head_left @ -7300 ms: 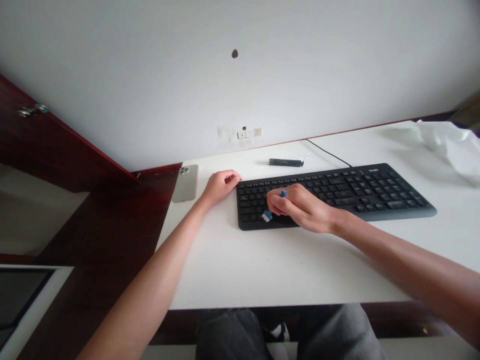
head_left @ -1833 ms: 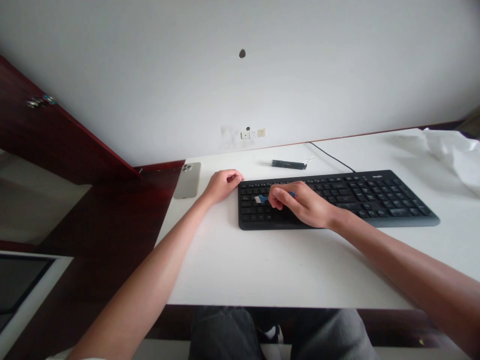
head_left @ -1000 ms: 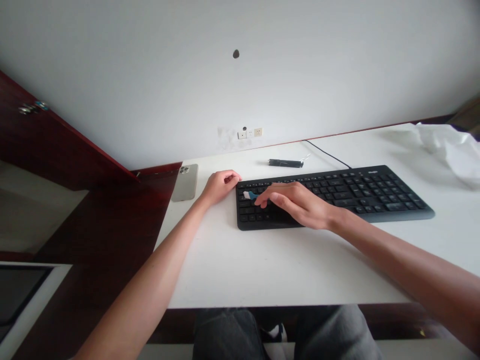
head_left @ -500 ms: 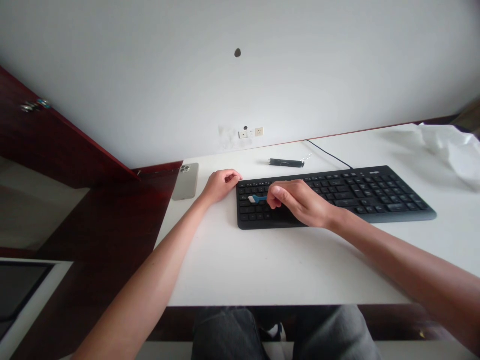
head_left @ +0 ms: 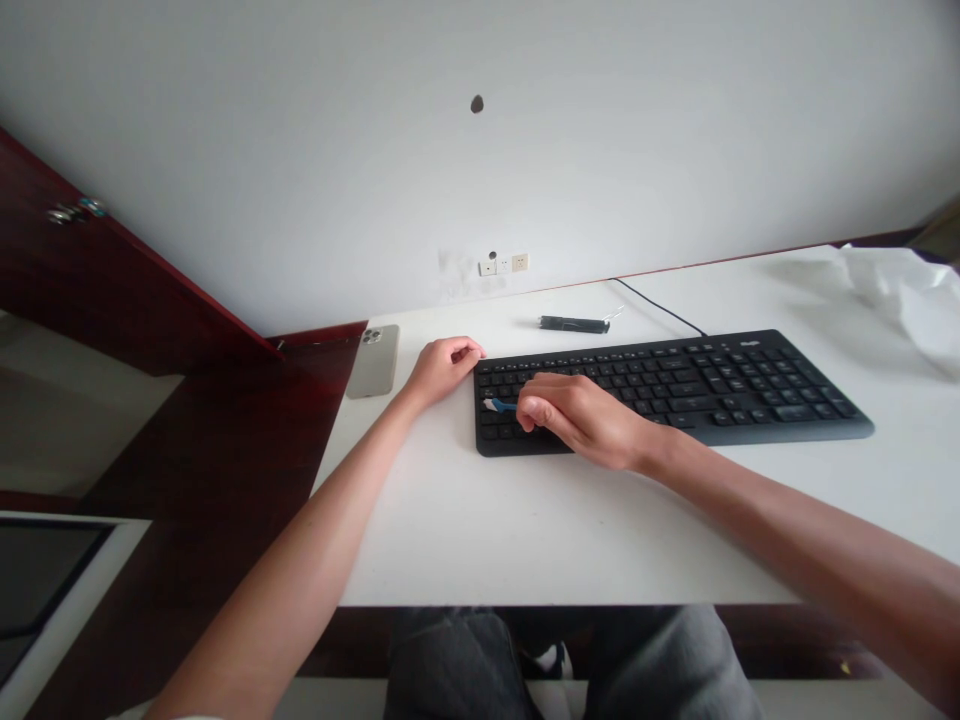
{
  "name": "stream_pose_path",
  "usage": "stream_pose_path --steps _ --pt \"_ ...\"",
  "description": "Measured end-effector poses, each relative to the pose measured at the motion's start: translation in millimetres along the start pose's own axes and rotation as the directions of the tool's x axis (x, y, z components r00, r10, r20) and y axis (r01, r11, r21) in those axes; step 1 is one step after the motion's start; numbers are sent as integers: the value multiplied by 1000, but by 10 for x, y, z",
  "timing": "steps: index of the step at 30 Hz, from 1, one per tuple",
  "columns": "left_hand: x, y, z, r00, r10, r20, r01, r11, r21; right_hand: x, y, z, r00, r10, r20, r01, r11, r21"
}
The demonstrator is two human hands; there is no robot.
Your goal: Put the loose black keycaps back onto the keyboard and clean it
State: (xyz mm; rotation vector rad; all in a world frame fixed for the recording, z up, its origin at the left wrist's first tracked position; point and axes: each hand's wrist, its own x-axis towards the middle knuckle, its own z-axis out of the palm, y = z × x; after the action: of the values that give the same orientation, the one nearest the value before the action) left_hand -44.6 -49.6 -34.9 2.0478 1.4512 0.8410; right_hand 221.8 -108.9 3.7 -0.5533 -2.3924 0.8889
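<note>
A black keyboard (head_left: 739,385) lies across the white table. My right hand (head_left: 581,415) is closed round the blue handle of a small brush (head_left: 498,405), whose white bristles are over the keys at the keyboard's left end. Most of the handle is hidden in my fist. At the keyboard's upper left corner, my left hand (head_left: 444,368) rests on the table with curled fingers; its thumb and fingertips meet at that corner, closed on the edge.
To the left of my left hand lies a phone (head_left: 375,362), back up. Behind the keyboard are a slim black object (head_left: 574,324) with a thin loop and the keyboard's cable (head_left: 660,305). Crumpled white plastic (head_left: 904,305) sits at the right. Wall sockets (head_left: 504,265) are beyond the table.
My right hand has shifted left and slightly toward me, taking the brush with it over the leftmost keys. My left hand and the keyboard have stayed in place.
</note>
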Motion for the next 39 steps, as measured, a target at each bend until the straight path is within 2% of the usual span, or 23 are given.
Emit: stream_pose_path --steps 4,7,10,15,18,21,23,26,28,32,37,39 --pt "2 -9 4 1000 1 3 -1 1000 -10 21 6 34 999 -35 14 34 999 12" --pt "11 -26 16 1000 -12 -4 12 1000 2 20 9 -7 995 -65 -78 61 997 -48" --pt "15 -27 19 1000 -17 -6 17 1000 4 4 28 -35 990 -38 -136 26 996 -83" --pt "6 0 8 1000 -5 -10 4 1000 -18 12 52 38 998 -50 -29 50 999 10" --pt "7 -9 13 1000 -16 -9 16 1000 -11 22 49 30 996 -38 -75 36 999 -18" --pt "13 -29 23 1000 -26 -6 26 1000 -7 27 50 -7 989 40 -141 -50 996 -70" --pt "16 -32 26 1000 -22 -8 22 1000 -5 35 53 -7 991 60 -116 -68 996 -64" --pt "15 -21 24 1000 -10 -11 10 1000 -2 49 57 16 998 16 -64 -18 999 -34" --pt "13 -13 22 1000 -14 -12 14 1000 0 50 59 16 997 4 -81 -7 999 -34" --pt "12 -19 28 1000 -24 -14 24 1000 14 38 63 -11 986 67 -153 -79 994 -71" --pt "19 -40 40 1000 -11 -21 11 1000 12 43 48 9 997 32 -75 -33 999 -12" --pt "19 -44 43 1000 -14 -23 14 1000 15 44 43 6 994 43 -101 -44 999 -10"
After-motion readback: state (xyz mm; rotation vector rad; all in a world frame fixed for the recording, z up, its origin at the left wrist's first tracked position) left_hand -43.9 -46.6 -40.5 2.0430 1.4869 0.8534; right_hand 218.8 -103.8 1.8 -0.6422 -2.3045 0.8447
